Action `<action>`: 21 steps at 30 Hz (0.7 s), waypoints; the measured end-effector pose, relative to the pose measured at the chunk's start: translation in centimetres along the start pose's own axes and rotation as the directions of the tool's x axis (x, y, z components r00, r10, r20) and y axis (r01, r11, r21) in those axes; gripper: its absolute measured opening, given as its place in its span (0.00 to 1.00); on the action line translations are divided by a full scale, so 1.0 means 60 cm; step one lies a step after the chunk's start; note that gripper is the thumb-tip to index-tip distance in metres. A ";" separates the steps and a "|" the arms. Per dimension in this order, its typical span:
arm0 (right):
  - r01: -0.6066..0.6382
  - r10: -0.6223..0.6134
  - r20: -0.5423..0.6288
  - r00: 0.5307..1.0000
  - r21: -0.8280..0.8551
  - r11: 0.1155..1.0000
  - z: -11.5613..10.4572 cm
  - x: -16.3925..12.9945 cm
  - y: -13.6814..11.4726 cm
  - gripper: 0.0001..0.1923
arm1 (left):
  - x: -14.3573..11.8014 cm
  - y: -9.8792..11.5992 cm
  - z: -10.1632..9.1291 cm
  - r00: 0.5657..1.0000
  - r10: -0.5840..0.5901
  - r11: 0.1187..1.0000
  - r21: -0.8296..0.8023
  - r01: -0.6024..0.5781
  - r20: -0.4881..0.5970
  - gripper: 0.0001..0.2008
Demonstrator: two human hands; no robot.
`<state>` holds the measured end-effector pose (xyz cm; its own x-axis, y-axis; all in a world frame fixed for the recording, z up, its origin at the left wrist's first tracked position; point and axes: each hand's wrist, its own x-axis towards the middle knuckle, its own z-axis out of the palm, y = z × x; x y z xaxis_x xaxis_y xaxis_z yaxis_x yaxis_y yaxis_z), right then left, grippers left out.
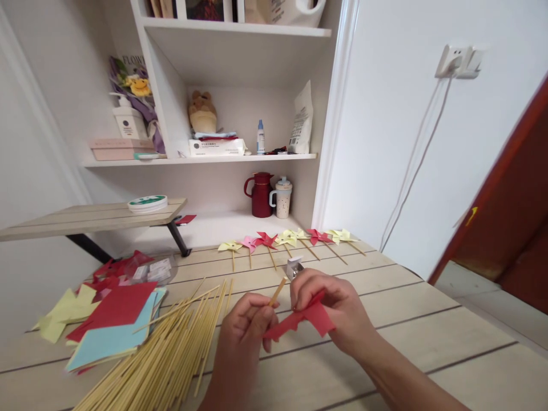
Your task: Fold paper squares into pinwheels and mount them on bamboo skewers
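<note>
Over the front of the table, my left hand (247, 328) is closed on a short wooden stick (278, 290), whose upper end points up to the right. My right hand (338, 305) pinches a red paper pinwheel (317, 318) with its cut blades hanging loose. One blade's tip reaches my left fingers. Whether a pin sits in the paper's middle, I cannot make out. Just beyond my right fingers stands a small open box (294, 266) with shiny bits in it. A large bundle of thin wooden sticks (171, 348) lies left of my left hand.
Several finished pinwheels (266, 240) on sticks lie along the table's back. At left are red paper sheets (117, 308), blue sheets (109, 342), a yellow cut piece (68, 308) and a clear plastic box (156, 270). A raised wooden stand (98, 216) and a red jug (261, 196) are behind.
</note>
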<state>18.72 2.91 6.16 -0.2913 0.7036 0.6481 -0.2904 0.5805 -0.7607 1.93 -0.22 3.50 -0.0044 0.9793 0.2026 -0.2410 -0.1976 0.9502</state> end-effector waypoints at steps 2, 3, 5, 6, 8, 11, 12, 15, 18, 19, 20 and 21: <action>0.066 -0.066 0.001 0.998 -0.094 0.993 -0.001 -0.002 -0.004 0.10 | -0.001 -0.002 -0.001 1.000 0.011 1.000 -0.003 -0.011 0.002 0.13; 0.104 -0.103 0.011 0.995 -0.138 0.985 -0.002 -0.002 -0.006 0.10 | -0.003 -0.002 -0.001 1.000 0.012 1.000 0.001 -0.012 0.001 0.13; 0.189 -0.183 0.047 0.982 -0.220 0.957 -0.003 -0.003 -0.007 0.10 | -0.007 0.000 0.000 1.000 0.008 0.999 0.033 -0.008 -0.004 0.12; 0.230 -0.220 0.067 0.973 -0.254 0.939 -0.003 -0.004 -0.008 0.09 | -0.010 0.002 0.001 1.000 0.008 0.998 0.061 -0.007 -0.006 0.12; 0.296 -0.279 0.099 0.955 -0.305 0.905 -0.004 -0.004 -0.007 0.07 | -0.014 0.007 0.003 1.000 0.015 0.993 0.122 -0.013 -0.013 0.11; 0.344 -0.331 0.099 0.938 -0.352 0.871 -0.002 -0.003 -0.007 0.05 | -0.018 0.015 0.003 0.999 0.023 0.983 0.181 -0.017 -0.033 0.09; 0.349 -0.340 0.091 0.936 -0.360 0.865 -0.002 -0.003 -0.008 0.05 | -0.018 0.017 0.003 0.999 0.023 0.982 0.190 -0.016 -0.035 0.08; 0.347 -0.348 0.067 0.935 -0.373 0.860 0.000 -0.001 -0.012 0.05 | -0.019 0.017 0.001 0.999 0.033 0.981 0.194 -0.028 -0.023 0.08; 0.337 -0.342 0.056 0.938 -0.375 0.864 0.001 -0.001 -0.015 0.06 | -0.020 0.014 0.003 0.998 0.054 0.983 0.175 -0.049 -0.027 0.10; 0.330 -0.336 0.053 0.940 -0.378 0.865 0.001 -0.001 -0.015 0.06 | -0.022 0.013 0.005 0.997 0.061 0.984 0.170 -0.053 -0.042 0.11; 0.324 -0.330 0.050 0.943 -0.381 0.866 0.001 -0.001 -0.014 0.07 | -0.023 0.013 0.007 0.996 0.067 0.985 0.165 -0.056 -0.060 0.11; 0.318 -0.325 0.048 0.945 -0.385 0.867 0.000 -0.001 -0.014 0.08 | -0.025 0.013 0.009 0.995 0.072 0.985 0.160 -0.060 -0.075 0.11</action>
<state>18.97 2.38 6.76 -0.2248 0.4563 0.8610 0.0065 0.8843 -0.4670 2.29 -1.85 4.10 -0.0950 0.9629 0.2525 -0.0816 -0.2603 0.9621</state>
